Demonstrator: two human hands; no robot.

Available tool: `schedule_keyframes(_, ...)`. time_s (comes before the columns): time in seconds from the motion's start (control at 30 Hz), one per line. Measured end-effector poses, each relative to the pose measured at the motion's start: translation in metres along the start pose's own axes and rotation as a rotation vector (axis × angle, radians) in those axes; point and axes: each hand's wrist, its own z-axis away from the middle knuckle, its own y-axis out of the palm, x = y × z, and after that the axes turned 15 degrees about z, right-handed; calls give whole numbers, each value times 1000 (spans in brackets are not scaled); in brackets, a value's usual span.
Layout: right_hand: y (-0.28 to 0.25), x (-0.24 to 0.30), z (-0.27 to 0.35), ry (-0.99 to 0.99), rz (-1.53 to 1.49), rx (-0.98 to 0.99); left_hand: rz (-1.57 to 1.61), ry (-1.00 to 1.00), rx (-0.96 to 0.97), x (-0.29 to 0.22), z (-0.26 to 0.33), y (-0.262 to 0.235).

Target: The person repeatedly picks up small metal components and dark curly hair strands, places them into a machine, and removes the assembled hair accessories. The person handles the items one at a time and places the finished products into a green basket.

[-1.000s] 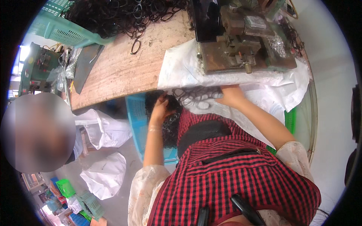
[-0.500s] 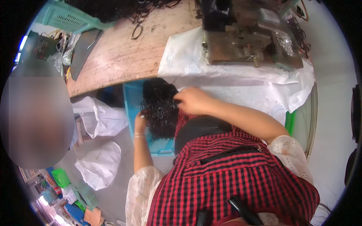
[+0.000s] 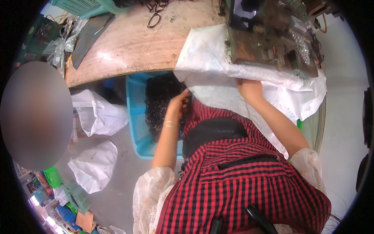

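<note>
My left hand is closed at the right side of the blue basket, fingers curled; what they hold, if anything, is hidden. Heaped in the basket are many small black looped parts. My right hand is at the bench's front edge, its fingers closed on the fold of a white sheet draped there. Part of the sheet hangs down toward my lap, over the red and black checked apron.
A dark, greasy metal machine stands on the sheet at the right. More black loops lie on the wooden bench, near a green basket. White sacks stand left of the blue basket. Another person is at the far left.
My right hand has left the black parts and moved right to the sheet's edge. My left hand has shifted from the basket's left side to its right. The view has shifted slightly.
</note>
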Motion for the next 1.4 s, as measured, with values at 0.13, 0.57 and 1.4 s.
schedule_keyframes(0.13, 51, 7, -24, -53, 249, 152, -46, -56, 37, 23, -37, 18)
schedule_keyframes(0.57, -87, -22, 43, -471, -328, 636, -438, 592, -57, -97, 161, -3)
schedule_keyframes(1.4, -189, 207, -365, 301, -2234, 680, -758, 1373, -463, -468, -34, 183)
